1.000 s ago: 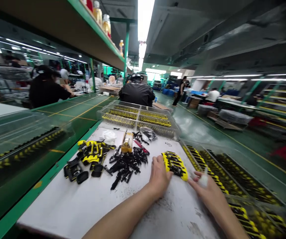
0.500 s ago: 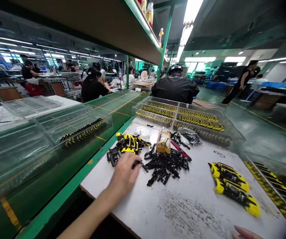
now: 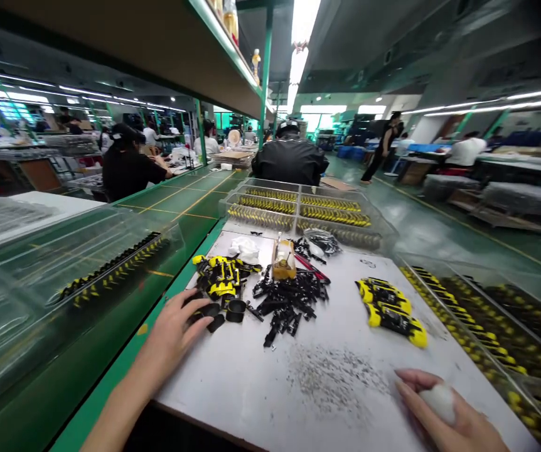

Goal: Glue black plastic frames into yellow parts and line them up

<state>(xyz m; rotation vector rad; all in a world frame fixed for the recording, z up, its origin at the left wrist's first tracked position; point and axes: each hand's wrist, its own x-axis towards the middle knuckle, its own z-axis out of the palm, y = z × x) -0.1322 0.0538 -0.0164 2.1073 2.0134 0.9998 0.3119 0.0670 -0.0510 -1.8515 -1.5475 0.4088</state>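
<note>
We had our left hand (image 3: 172, 334), fingers apart, at black oval pieces (image 3: 236, 310). Our right hand (image 3: 466, 425) had its fingers curled around a white rounded object (image 3: 440, 402).

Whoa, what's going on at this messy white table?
A person is handling small parts with bare hands at a flat white table. The left hand reaches in among rounded black parts; whether it grips one is hard to see. The right hand holds a whitish rounded object. Beyond that hand lie long yellow-and-black pieces, with a heap of small black parts mid-table.
</note>
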